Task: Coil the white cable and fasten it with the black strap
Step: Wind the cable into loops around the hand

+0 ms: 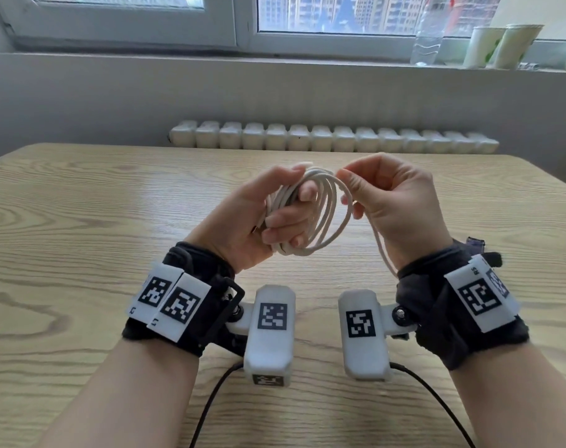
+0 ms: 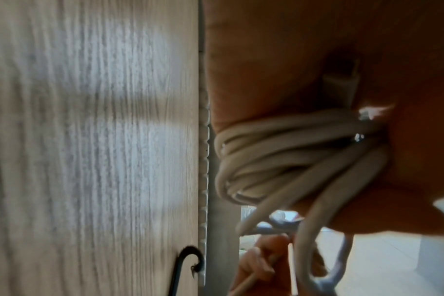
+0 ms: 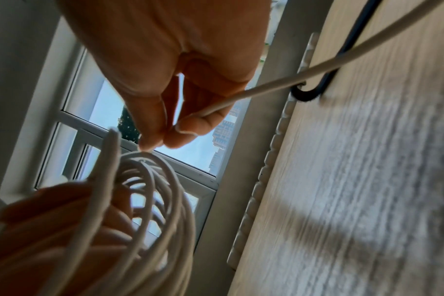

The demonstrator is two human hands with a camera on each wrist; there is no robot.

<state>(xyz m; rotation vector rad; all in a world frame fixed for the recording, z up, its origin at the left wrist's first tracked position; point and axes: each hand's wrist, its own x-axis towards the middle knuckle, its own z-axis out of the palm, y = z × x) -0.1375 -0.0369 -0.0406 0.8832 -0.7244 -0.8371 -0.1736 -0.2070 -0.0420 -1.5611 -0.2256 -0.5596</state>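
Note:
The white cable is wound into several loops, held up above the wooden table. My left hand grips one side of the coil, fingers curled round the bundled strands. My right hand pinches the outermost strand at the top of the coil between thumb and fingertips. The loose tail runs back under the right palm toward the wrist. A black curved strip, apparently the strap, lies on the table near its far edge. The head view does not show it.
A white radiator runs behind the table's far edge. On the window sill at the back right stand a plastic bottle and two paper cups. Black camera leads trail from both wrists toward me.

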